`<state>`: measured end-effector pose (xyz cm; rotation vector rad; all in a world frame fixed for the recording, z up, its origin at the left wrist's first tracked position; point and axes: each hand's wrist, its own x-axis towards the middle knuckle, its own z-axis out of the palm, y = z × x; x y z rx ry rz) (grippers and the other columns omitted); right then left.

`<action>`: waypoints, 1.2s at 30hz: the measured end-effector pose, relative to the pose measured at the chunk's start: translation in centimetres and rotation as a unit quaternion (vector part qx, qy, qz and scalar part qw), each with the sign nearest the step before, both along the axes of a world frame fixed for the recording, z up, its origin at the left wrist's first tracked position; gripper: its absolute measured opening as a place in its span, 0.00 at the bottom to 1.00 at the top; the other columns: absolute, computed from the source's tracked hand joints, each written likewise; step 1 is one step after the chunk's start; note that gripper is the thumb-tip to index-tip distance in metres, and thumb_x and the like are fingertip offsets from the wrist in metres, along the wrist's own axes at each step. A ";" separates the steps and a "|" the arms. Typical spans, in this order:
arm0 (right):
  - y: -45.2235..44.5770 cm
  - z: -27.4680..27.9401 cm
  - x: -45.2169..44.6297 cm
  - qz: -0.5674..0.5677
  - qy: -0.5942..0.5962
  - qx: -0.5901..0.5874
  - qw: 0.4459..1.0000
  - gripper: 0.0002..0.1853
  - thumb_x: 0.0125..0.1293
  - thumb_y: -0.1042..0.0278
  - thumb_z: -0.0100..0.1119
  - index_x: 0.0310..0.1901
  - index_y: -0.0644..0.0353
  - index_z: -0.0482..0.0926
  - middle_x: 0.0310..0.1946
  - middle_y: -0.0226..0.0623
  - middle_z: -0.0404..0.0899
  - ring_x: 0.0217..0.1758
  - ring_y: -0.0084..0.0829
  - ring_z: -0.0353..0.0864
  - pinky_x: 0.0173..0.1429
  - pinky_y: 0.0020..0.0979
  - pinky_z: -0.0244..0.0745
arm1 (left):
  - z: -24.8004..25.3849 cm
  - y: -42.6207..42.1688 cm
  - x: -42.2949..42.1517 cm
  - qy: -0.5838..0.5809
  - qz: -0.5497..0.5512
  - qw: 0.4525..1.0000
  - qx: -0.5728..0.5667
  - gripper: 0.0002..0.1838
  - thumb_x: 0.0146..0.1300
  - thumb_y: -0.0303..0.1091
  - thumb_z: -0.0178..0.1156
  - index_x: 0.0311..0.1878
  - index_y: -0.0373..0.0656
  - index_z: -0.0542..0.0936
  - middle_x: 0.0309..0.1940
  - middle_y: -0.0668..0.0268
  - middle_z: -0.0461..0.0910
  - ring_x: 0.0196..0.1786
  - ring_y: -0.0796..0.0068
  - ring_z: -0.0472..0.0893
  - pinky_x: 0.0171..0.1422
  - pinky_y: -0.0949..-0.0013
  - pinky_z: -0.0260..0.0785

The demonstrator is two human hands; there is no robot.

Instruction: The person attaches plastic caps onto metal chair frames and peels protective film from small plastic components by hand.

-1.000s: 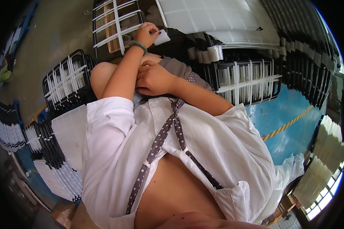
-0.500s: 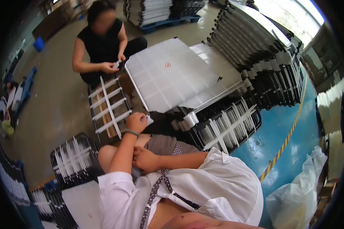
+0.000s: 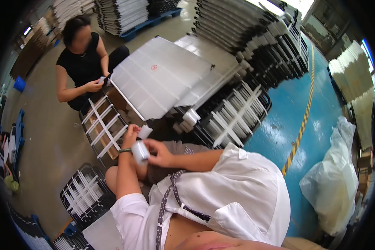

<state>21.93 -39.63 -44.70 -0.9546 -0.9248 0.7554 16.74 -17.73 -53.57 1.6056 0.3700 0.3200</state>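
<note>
My right hand is closed around the side of a white roll, which is slightly blurred and held just above my left wrist. Beyond it, my left hand has its fingers bent against a small white curved piece; what that piece is made of cannot be told. A black metal frame with crossed white straps stands just past my left hand. To the right of that lies a large translucent white panel with a small red mark, stacked over another panel.
Another person sits opposite, holding a small white piece. A tall stack of folded frames rises behind the panel. Strapped frames lie to the right and more frames at lower left. A plastic bag rests on the blue floor.
My right hand has come up from my lap and now has the white roll in it. My left hand has turned, still at the white piece. The whole view has shifted right.
</note>
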 end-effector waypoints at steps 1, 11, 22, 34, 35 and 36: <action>1.0 -0.9 -0.4 -0.025 0.162 0.028 0.986 0.26 0.55 0.69 0.58 0.57 0.63 0.66 0.46 0.34 0.74 0.47 0.25 0.74 0.48 0.28 0.71 | -0.4 -0.1 0.2 -0.017 -0.002 1.000 -0.018 0.13 0.59 0.28 0.48 0.48 0.43 0.69 0.40 0.67 0.74 0.43 0.77 0.73 0.50 0.75 0.65; 3.3 -3.6 2.5 -0.189 0.276 -0.057 0.941 0.29 0.55 0.82 0.51 0.61 0.63 0.59 0.44 0.38 0.75 0.38 0.25 0.76 0.39 0.24 0.74 | 6.1 -5.0 1.5 0.107 0.076 0.890 0.437 0.14 0.48 0.31 0.59 0.40 0.36 0.79 0.36 0.51 0.77 0.44 0.48 0.74 0.50 0.56 0.67; 3.7 -3.8 4.1 -0.046 0.330 -0.062 0.941 0.41 0.49 0.84 0.55 0.64 0.49 0.49 0.50 0.40 0.68 0.47 0.32 0.74 0.46 0.32 0.75 | 7.1 -5.6 1.1 0.106 0.124 0.933 0.320 0.14 0.60 0.34 0.48 0.45 0.36 0.75 0.38 0.52 0.79 0.41 0.52 0.78 0.46 0.62 0.70; 4.6 -4.5 3.2 -0.190 0.127 -0.166 0.959 0.40 0.48 0.76 0.64 0.61 0.58 0.53 0.41 0.38 0.72 0.39 0.24 0.73 0.39 0.25 0.71 | 6.8 -6.1 0.5 0.089 0.161 0.946 0.266 0.17 0.61 0.44 0.55 0.43 0.41 0.69 0.33 0.55 0.79 0.38 0.59 0.81 0.42 0.65 0.71; 4.7 -4.9 3.2 -0.218 0.080 -0.197 0.953 0.38 0.46 0.75 0.67 0.59 0.59 0.56 0.38 0.35 0.73 0.37 0.23 0.73 0.37 0.24 0.70 | 6.8 -6.1 0.4 0.087 0.160 0.947 0.265 0.17 0.60 0.45 0.55 0.43 0.41 0.69 0.33 0.55 0.79 0.38 0.60 0.81 0.42 0.65 0.71; 4.7 -5.0 3.3 -0.228 0.062 -0.215 0.948 0.37 0.43 0.73 0.68 0.56 0.58 0.59 0.35 0.33 0.72 0.35 0.22 0.72 0.36 0.24 0.70 | 7.0 -6.0 0.4 0.098 0.153 0.948 0.260 0.17 0.60 0.45 0.56 0.42 0.41 0.70 0.32 0.56 0.79 0.38 0.60 0.81 0.42 0.65 0.71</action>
